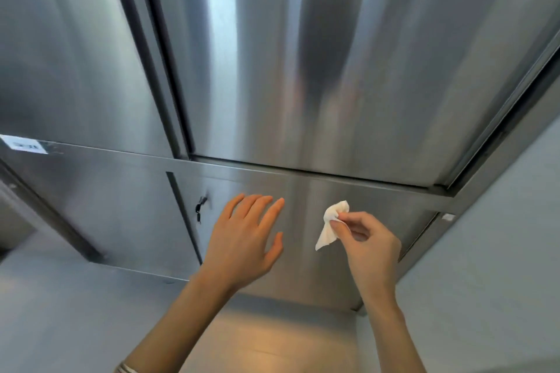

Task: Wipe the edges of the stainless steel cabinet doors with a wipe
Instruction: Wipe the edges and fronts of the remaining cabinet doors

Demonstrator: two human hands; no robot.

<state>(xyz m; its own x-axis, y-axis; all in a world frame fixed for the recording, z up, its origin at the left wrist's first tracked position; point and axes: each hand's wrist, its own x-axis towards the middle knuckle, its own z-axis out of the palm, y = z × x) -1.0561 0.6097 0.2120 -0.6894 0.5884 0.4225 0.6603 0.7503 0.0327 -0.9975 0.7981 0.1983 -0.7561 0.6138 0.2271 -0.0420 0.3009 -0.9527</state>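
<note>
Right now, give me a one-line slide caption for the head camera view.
Right hand pinches a white wipe near the lower steel cabinet door; left hand spread open.

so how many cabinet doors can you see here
4: upper left door, upper right door, lower left door, lower right door. Others may lie out of frame.

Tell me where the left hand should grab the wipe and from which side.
Probably at the free lower corner of the wipe, approached from the left. The right hand pinches its middle from the right, so that corner hangs clear, facing the open left hand.
</note>
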